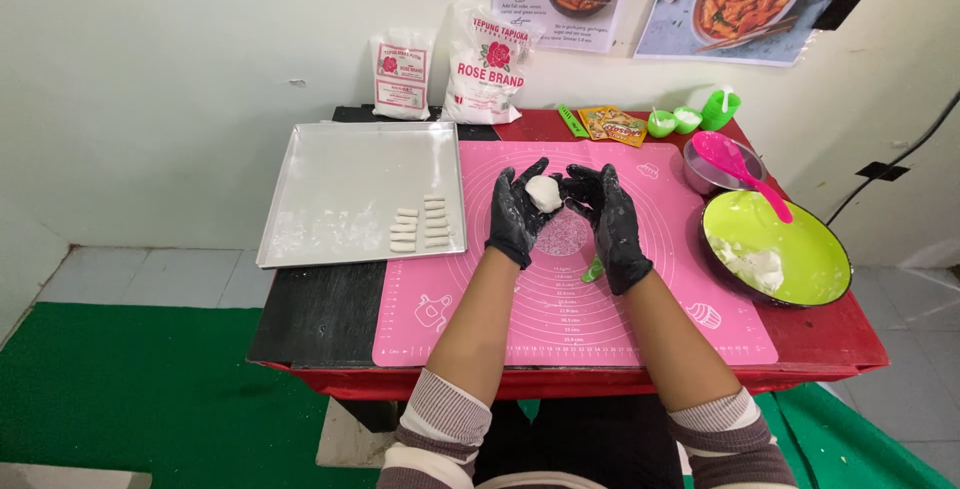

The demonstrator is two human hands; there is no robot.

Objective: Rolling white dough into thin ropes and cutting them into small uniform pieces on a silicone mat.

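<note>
Both my hands wear black gloves dusted with flour and hover over a pink silicone mat. My left hand cups a small white lump of dough in its palm. My right hand is beside it, its fingertips touching the dough from the right. A green tool lies on the mat, partly hidden under my right wrist.
A metal baking tray at the left holds several short white dough sticks. A green-lined pan with white dough sits at the right, behind it a metal bowl with a pink spatula. Two flour bags, packets and green cups line the wall.
</note>
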